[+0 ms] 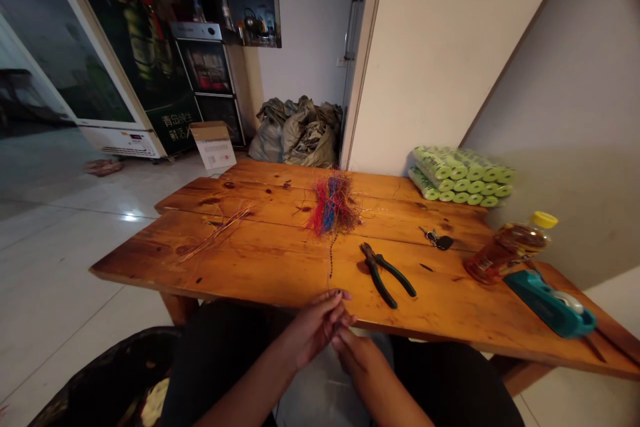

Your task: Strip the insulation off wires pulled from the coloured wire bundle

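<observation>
Just over the table's front edge, my two hands meet, fingers closed together. My left hand (320,323) pinches the near end of a thin wire (331,259), whose upper part is dark and patterned like a twist. From there it reaches up to a tangled bundle of red and blue wires (333,203). My right hand (353,345) is closed right against the left fingers; what it holds is hidden. To the right of my hands lie cutting pliers (386,273) with dark green handles, jaws pointing away from me.
Loose copper-coloured wires (217,232) lie on the left of the wooden table (280,267). Keys (436,238), a bottle (507,250), a teal tape dispenser (547,303) and stacked green-wrapped rolls (463,177) are on the right. A black-lined bin (107,373) stands at lower left.
</observation>
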Motion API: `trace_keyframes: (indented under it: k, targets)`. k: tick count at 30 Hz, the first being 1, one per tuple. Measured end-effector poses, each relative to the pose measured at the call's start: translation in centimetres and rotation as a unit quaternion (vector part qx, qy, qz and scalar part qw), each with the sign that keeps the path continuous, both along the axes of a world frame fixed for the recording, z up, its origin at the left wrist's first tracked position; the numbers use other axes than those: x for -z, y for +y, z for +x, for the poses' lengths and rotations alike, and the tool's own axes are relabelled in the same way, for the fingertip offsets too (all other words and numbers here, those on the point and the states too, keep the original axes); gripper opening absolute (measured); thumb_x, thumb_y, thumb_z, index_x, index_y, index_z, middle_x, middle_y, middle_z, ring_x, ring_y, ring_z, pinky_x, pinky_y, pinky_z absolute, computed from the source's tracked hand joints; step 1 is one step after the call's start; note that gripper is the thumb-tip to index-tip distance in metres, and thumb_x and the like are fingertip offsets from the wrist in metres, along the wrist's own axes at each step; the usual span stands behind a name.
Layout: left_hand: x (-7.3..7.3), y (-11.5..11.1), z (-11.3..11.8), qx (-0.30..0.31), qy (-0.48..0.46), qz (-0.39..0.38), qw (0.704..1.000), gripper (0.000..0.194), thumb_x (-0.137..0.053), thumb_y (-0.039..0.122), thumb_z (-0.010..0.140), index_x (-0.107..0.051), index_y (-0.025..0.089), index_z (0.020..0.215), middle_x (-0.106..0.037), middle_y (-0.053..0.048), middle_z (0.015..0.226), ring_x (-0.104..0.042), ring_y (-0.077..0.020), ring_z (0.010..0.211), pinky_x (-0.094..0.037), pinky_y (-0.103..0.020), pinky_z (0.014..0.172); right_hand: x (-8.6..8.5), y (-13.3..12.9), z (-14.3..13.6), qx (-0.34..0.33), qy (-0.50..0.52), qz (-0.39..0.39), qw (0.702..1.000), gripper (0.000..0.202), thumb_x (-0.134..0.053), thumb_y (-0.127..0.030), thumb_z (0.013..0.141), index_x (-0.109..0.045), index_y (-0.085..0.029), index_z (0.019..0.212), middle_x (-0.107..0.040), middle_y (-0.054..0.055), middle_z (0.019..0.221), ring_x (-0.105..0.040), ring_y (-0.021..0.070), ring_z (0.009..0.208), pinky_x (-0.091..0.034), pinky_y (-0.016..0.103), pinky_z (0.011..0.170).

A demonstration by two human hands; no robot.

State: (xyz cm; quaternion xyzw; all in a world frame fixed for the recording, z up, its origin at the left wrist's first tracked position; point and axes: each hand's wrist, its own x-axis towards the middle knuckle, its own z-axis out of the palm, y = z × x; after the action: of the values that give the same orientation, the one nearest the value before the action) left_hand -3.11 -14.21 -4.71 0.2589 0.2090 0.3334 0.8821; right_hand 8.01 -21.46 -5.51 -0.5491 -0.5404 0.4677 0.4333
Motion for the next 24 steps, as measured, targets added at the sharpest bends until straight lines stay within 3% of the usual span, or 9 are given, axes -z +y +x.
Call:
trace_keyframes:
  k: [2,4,6,10,12,13,15,19,24]
  targets:
    - [-0.1,0.4,-0.2,-0.029,-0.034,-0.03,0.999,0.016,-0.057,0.028,0.081,-0.056,0.012,0.077,-0.023,0.011,0.042,-0.029,-0.0025,0.036,-0.035,-0.014,0.044,0.0,-0.1,-1.1,-0.025,-0.036,-0.008,0.999,0.022,-0.052,-0.043,0.079,-0.062,-0.025,0.073,-0.053,0.0,0.056,-0.044,0.0153,0.051,-0.033,0.027,0.053]
    - [-0.5,1.0,-0.9,-0.047,-0.056,-0.055,0.996,0.02,-0.056,0.029,0.081,-0.049,0.015,0.069,-0.017,0.011,0.043,-0.015,-0.0025,0.033,-0.019,-0.012,0.033,-0.2,0.0,-1.8,-0.052,-0.08,-0.008,0.995,0.022,-0.048,-0.041,0.082,-0.06,-0.024,0.073,-0.049,-0.001,0.053,-0.04,0.0137,0.048,-0.029,0.026,0.05]
    - [-1.4,1.8,-2.1,-0.074,-0.081,-0.07,0.991,0.027,-0.054,0.032,0.082,-0.042,0.017,0.064,-0.014,0.011,0.045,-0.011,-0.0033,0.034,-0.009,-0.013,0.031,-0.7,0.4,-2.2,-0.094,-0.115,-0.003,0.989,0.025,-0.044,-0.039,0.084,-0.058,-0.023,0.072,-0.047,-0.002,0.052,-0.039,0.0129,0.047,-0.028,0.025,0.048]
    - [-2.9,3.9,-5.9,-0.163,-0.15,-0.072,0.973,0.039,-0.038,0.036,0.09,-0.032,0.017,0.056,-0.009,0.009,0.048,-0.01,-0.005,0.035,-0.007,-0.016,0.033,-1.7,3.5,-1.3,-0.171,-0.112,-0.014,0.979,0.024,-0.042,-0.039,0.085,-0.058,-0.021,0.079,-0.056,0.0,0.061,-0.049,0.0134,0.053,-0.035,0.024,0.05]
    - [-3.1,4.9,-7.6,-0.194,-0.193,-0.063,0.96,0.044,-0.03,0.037,0.092,-0.03,0.017,0.053,-0.007,0.008,0.048,-0.008,-0.0057,0.035,-0.006,-0.018,0.034,-2.0,6.5,-0.3,-0.117,-0.145,-0.018,0.982,0.03,-0.037,-0.042,0.086,-0.057,-0.02,0.085,-0.061,0.003,0.069,-0.055,0.015,0.059,-0.04,0.024,0.054]
    - [-3.1,5.3,-8.2,-0.2,-0.209,-0.059,0.955,0.045,-0.029,0.038,0.092,-0.029,0.017,0.052,-0.006,0.008,0.048,-0.008,-0.0059,0.035,-0.005,-0.018,0.034,-2.1,8.3,0.2,-0.049,-0.2,-0.014,0.979,0.033,-0.033,-0.041,0.088,-0.057,-0.019,0.087,-0.063,0.004,0.073,-0.057,0.0156,0.063,-0.041,0.024,0.056]
    - [-2.6,5.9,-8.8,-0.195,-0.221,-0.054,0.954,0.048,-0.028,0.04,0.092,-0.028,0.016,0.051,-0.006,0.008,0.048,-0.008,-0.0059,0.036,-0.005,-0.019,0.035,-2.0,12.1,0.8,0.042,-0.302,-0.018,0.952,0.034,-0.032,-0.039,0.089,-0.058,-0.017,0.091,-0.065,0.007,0.083,-0.061,0.0178,0.075,-0.043,0.026,0.066]
    - [-1.3,6.5,-8.0,-0.162,-0.194,-0.077,0.965,0.05,-0.025,0.038,0.093,-0.029,0.016,0.048,-0.006,0.007,0.048,-0.008,-0.0055,0.036,-0.006,-0.019,0.036,-1.3,17.9,-0.2,0.081,-0.37,-0.047,0.924,0.037,-0.036,-0.041,0.088,-0.06,-0.015,0.1,-0.066,0.016,0.094,-0.062,0.0263,0.088,-0.042,0.035,0.075]
    - [-0.6,6.9,-7.1,-0.155,-0.178,-0.091,0.967,0.05,-0.025,0.038,0.093,-0.032,0.015,0.049,-0.005,0.008,0.047,-0.005,-0.0053,0.036,-0.005,-0.018,0.035,-0.9,19.8,-2.4,0.09,-0.442,-0.068,0.89,0.038,-0.034,-0.033,0.09,-0.06,-0.009,0.104,-0.065,0.024,0.097,-0.061,0.0314,0.094,-0.041,0.041,0.077]
